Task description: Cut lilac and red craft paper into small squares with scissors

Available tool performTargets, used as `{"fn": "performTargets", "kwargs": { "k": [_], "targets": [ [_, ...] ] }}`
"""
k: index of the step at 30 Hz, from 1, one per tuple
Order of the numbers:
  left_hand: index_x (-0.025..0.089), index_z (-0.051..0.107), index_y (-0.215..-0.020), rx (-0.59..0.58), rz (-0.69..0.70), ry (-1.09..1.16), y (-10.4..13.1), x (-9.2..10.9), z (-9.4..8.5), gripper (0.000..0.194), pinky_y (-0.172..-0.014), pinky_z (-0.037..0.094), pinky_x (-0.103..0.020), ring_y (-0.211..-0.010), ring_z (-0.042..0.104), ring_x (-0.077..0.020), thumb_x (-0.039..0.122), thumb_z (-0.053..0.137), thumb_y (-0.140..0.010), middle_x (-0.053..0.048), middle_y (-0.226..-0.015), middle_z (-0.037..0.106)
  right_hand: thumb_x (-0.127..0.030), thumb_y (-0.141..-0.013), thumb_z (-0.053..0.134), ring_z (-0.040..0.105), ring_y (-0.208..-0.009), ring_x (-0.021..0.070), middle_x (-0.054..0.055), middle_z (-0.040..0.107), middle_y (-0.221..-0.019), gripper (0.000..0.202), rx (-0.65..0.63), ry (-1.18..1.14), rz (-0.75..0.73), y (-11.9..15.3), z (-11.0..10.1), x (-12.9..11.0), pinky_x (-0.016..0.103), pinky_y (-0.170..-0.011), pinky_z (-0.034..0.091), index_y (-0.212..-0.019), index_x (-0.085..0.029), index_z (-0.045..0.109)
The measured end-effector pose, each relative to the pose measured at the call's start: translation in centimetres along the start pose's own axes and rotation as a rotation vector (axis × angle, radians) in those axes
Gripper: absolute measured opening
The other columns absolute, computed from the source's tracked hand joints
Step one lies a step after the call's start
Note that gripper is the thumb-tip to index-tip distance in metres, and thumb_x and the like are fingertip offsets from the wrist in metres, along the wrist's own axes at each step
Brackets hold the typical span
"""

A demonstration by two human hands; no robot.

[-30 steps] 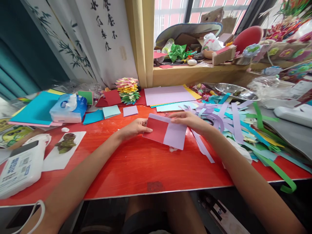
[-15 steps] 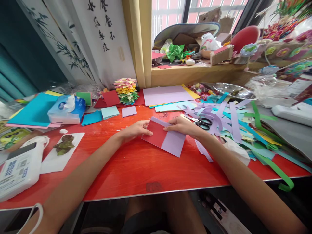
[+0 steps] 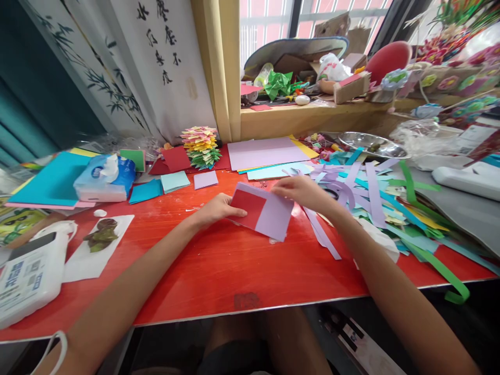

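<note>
A red paper square (image 3: 248, 208) lies against a larger purple sheet (image 3: 275, 214), both raised over the red table. My left hand (image 3: 223, 207) pinches the two papers together at their left edge, thumb on the red one. At the top right edge of the purple sheet is my right hand (image 3: 295, 190), its fingers bent and closed at the paper's edge. Scissors (image 3: 332, 193) lie mostly hidden behind my right hand and forearm.
Paper strips (image 3: 375, 195) are heaped at the right. Small paper stacks (image 3: 175, 182), a tissue pack (image 3: 104, 177) and a folded paper tower (image 3: 201, 148) stand at the back left. Large purple sheets (image 3: 265, 152) lie behind my hands. A white device (image 3: 33, 276) sits at the left.
My right hand has moved off the red square to the purple sheet's upper right edge. The papers are slightly higher, and the scissors are now more hidden.
</note>
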State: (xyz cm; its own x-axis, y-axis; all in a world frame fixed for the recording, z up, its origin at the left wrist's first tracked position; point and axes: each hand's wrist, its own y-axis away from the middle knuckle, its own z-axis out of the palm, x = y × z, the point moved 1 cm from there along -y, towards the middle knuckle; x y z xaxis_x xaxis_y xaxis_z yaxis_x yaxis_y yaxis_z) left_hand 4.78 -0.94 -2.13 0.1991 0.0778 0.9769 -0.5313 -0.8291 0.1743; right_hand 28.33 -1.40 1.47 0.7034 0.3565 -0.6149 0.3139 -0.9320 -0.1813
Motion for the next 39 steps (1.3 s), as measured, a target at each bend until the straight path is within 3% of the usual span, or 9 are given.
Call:
{"fn": "performTargets", "kwargs": {
  "k": [3, 7, 9, 13, 18, 23, 29, 35, 39],
  "targets": [
    [0.013, 0.07, -0.075, 0.212, 0.082, 0.076, -0.5, -0.1, -0.5, 0.019, -0.065, 0.051, -0.031, -0.064, 0.064, -0.0177, 0.022, 0.074, -0.059, -0.006, -0.077, 0.071, -0.027, -0.078, 0.047, 0.058, -0.073, 0.0228, 0.009, 0.066, -0.078, 0.022, 0.199, 0.435, 0.197, 0.3, -2.7, 2.6, 0.031, -0.057, 0.037, -0.076, -0.019, 0.068],
    [0.012, 0.069, -0.076, 0.408, 0.22, 0.176, -0.7, -0.2, -1.1, 0.024, -0.067, 0.052, -0.032, -0.067, 0.064, -0.0184, 0.025, 0.075, -0.057, -0.006, -0.078, 0.071, -0.023, -0.07, 0.054, 0.059, -0.079, 0.0247, 0.011, 0.066, -0.086, 0.018, -0.103, 0.603, 0.442, 0.9, -4.5, 6.0, 0.03, -0.057, 0.038, -0.081, -0.018, 0.068],
    [0.011, 0.069, -0.078, 0.458, 0.259, 0.197, -0.7, -0.3, -1.3, 0.027, -0.069, 0.052, -0.033, -0.068, 0.065, -0.0195, 0.026, 0.075, -0.057, -0.007, -0.079, 0.071, -0.023, -0.069, 0.054, 0.06, -0.076, 0.0233, 0.011, 0.066, -0.087, 0.023, -0.201, 0.571, 0.465, 1.2, -4.6, 6.7, 0.029, -0.056, 0.039, -0.087, -0.017, 0.067],
    [0.01, 0.069, -0.081, 0.511, 0.322, 0.227, -0.7, -0.3, -1.5, 0.028, -0.072, 0.052, -0.034, -0.07, 0.065, -0.02, 0.027, 0.073, -0.059, -0.008, -0.079, 0.071, -0.021, -0.067, 0.055, 0.06, -0.074, 0.0242, 0.012, 0.065, -0.09, 0.031, -0.246, 0.582, 0.462, 1.2, -4.4, 6.7, 0.029, -0.053, 0.039, -0.096, -0.017, 0.065],
    [0.01, 0.069, -0.081, 0.536, 0.375, 0.267, -0.7, 0.1, -1.5, 0.029, -0.07, 0.053, -0.035, -0.07, 0.066, -0.0213, 0.027, 0.073, -0.058, -0.009, -0.078, 0.071, -0.026, -0.066, 0.054, 0.059, -0.076, 0.0263, 0.01, 0.065, -0.087, 0.029, -0.192, 0.669, 0.416, 0.9, -4.5, 6.1, 0.029, -0.052, 0.037, -0.092, -0.019, 0.066],
    [0.01, 0.069, -0.079, 0.609, 0.402, 0.318, -0.5, 0.8, -1.4, 0.028, -0.069, 0.054, -0.035, -0.071, 0.066, -0.0221, 0.025, 0.074, -0.055, -0.008, -0.078, 0.07, -0.027, -0.069, 0.054, 0.059, -0.072, 0.0192, 0.005, 0.065, -0.084, 0.035, 0.023, 0.234, 0.208, 0.9, -5.0, 4.2, 0.03, -0.061, 0.042, -0.103, -0.02, 0.059],
    [0.011, 0.067, -0.077, 0.689, 0.441, 0.355, -0.3, 1.3, -1.5, 0.026, -0.069, 0.054, -0.034, -0.077, 0.066, -0.0226, 0.024, 0.073, -0.056, -0.009, -0.082, 0.07, -0.03, -0.076, 0.057, 0.055, -0.072, 0.0135, 0.003, 0.058, -0.083, 0.038, 0.017, -0.532, -0.018, 1.0, -2.3, 0.6, 0.028, -0.062, 0.042, -0.113, -0.022, 0.053],
    [0.013, 0.066, -0.081, 0.713, 0.49, 0.433, 0.1, 1.8, -1.2, 0.026, -0.065, 0.055, -0.032, -0.078, 0.066, -0.0222, 0.026, 0.072, -0.059, -0.008, -0.091, 0.069, -0.038, -0.073, 0.062, 0.046, -0.057, 0.0106, -0.001, 0.05, -0.062, 0.032, -0.249, -0.645, 0.056, 0.9, 2.3, -1.6, 0.026, -0.053, 0.036, -0.097, -0.019, 0.06],
    [0.013, 0.066, -0.082, 0.701, 0.479, 0.461, 0.4, 2.1, -0.4, 0.027, -0.065, 0.055, -0.031, -0.079, 0.066, -0.0217, 0.027, 0.072, -0.06, -0.008, -0.091, 0.069, -0.045, -0.072, 0.061, 0.046, -0.057, 0.0096, 0.0, 0.052, -0.069, 0.032, -0.287, -0.716, 0.109, 1.3, 3.7, -2.5, 0.026, -0.052, 0.033, -0.089, -0.018, 0.063]
  ]
}}
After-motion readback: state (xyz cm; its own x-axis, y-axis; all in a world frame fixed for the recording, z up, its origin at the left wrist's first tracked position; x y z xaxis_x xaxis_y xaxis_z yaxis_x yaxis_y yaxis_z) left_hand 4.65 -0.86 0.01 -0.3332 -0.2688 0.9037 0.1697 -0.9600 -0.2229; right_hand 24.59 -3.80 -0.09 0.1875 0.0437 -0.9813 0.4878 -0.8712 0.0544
